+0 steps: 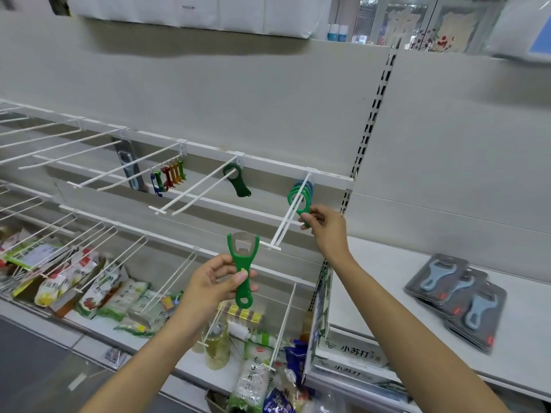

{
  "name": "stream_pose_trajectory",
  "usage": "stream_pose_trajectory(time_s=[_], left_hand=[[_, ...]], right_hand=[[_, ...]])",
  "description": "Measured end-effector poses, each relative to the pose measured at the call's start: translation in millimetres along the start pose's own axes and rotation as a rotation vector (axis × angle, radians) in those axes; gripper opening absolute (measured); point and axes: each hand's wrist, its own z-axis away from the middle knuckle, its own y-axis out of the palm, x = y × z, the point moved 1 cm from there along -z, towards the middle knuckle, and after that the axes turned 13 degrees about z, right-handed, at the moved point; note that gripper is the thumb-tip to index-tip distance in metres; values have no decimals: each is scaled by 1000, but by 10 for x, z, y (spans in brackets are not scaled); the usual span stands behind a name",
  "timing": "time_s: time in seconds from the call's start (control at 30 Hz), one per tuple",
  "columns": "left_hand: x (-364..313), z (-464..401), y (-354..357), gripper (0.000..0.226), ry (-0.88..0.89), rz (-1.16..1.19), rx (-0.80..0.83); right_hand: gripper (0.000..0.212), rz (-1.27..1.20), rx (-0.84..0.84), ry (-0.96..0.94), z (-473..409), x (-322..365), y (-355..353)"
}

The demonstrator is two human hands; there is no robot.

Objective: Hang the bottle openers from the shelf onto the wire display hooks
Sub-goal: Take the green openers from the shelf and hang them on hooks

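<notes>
At centre frame, before a white shop gondola, a person's left hand (222, 283) pinches a green plastic bottle opener (242, 270) by its handle, metal-lined head up, hanging hole at the bottom, just left of the tip of a white wire display hook (288, 216). Up and to the right, the right hand (323, 224) grips the lower end of another green opener (299, 204) already threaded on that hook, in front of a small cluster of green and blue ones (307, 187). The step in hand looks to be seating that opener along the hook; the next would call for turning the left-hand opener so its hole meets the hook's tip. At right frame, carded grey-blue openers (459, 299) lie stacked on the shelf (387, 263), apparently awaiting hanging.
</notes>
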Motion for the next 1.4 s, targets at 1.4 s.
stream_pose_trajectory(time_s=[1.4], left_hand=[[-560, 486, -1800, 5, 307, -269, -375]], right_hand=[[3, -129, 679, -310, 1318, 1713, 1816]])
